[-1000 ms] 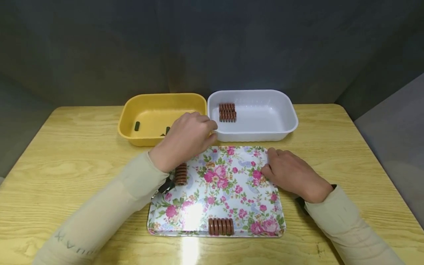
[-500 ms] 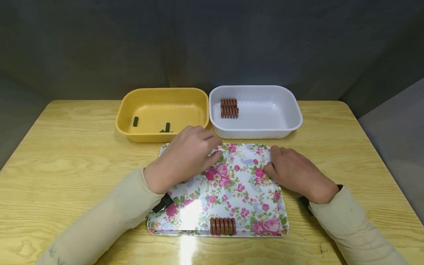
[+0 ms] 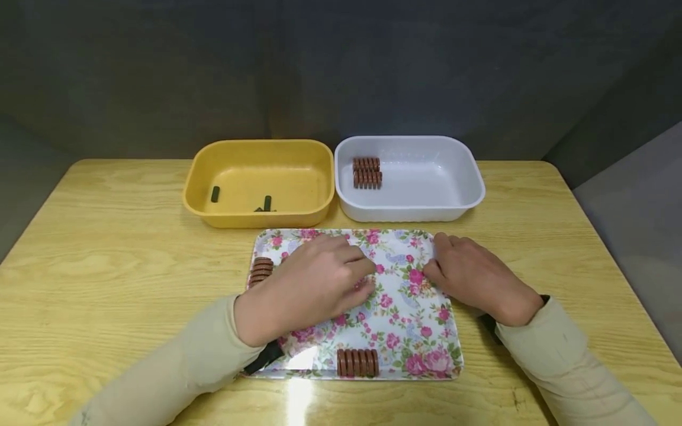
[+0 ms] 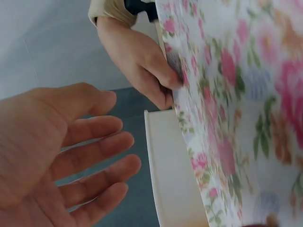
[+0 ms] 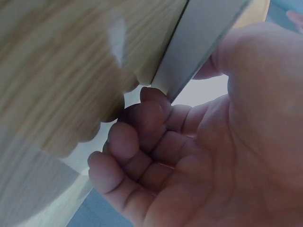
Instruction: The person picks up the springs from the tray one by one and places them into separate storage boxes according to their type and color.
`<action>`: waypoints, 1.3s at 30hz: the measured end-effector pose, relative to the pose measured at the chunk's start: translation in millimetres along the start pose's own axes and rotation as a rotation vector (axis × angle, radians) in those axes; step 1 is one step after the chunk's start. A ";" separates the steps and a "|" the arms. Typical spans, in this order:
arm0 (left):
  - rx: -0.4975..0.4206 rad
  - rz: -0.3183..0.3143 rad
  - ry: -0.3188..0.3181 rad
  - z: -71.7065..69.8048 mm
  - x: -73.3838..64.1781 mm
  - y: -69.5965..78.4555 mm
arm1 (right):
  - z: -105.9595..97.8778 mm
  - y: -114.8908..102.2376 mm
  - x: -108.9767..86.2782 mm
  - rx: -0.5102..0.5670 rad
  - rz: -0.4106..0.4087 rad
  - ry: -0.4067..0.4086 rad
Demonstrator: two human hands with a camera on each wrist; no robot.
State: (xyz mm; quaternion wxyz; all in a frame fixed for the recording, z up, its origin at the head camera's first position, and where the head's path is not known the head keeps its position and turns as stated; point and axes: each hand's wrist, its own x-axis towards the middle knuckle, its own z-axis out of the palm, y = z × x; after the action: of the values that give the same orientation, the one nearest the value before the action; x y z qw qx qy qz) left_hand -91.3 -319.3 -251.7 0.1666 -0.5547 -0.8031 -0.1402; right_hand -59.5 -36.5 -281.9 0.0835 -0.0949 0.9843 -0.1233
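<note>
My left hand (image 3: 325, 275) hovers over the middle of a white floral tray (image 3: 396, 331). In the left wrist view its fingers (image 4: 102, 142) are spread and loosely bent, holding nothing. At the tray's right edge my right hand (image 3: 474, 278) grips the rim. Its fingers (image 5: 142, 165) curl underneath in the right wrist view. One brown ribbed block (image 3: 357, 362) lies along the near edge of the tray. Another brown ribbed piece (image 3: 262, 271) sits at the left edge, partly covered by my left hand.
Behind the tray stand a yellow bin (image 3: 256, 220) and a white bin (image 3: 410, 214), side by side. Several small dark green pieces (image 3: 267, 203) lie in the yellow one. Two brown ribbed blocks (image 3: 367, 179) are in the white one. A dark wall rises behind the wooden table (image 3: 106, 248).
My left hand has drawn back from the bins to over the tray. A brown ribbed piece now shows at the tray's left edge. The right hand keeps its grip.
</note>
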 end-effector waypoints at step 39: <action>-0.062 0.221 -0.469 -2.3 -7.3 32.1 | 2.0 1.6 5.1 -0.048 -0.006 -0.011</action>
State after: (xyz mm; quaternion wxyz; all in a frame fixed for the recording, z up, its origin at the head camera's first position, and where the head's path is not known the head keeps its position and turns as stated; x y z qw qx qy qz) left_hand -58.5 -315.3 -251.4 -0.0269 -0.6613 -0.7495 -0.0130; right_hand -64.3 -36.5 -285.0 0.0860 -0.1006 0.9862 -0.0994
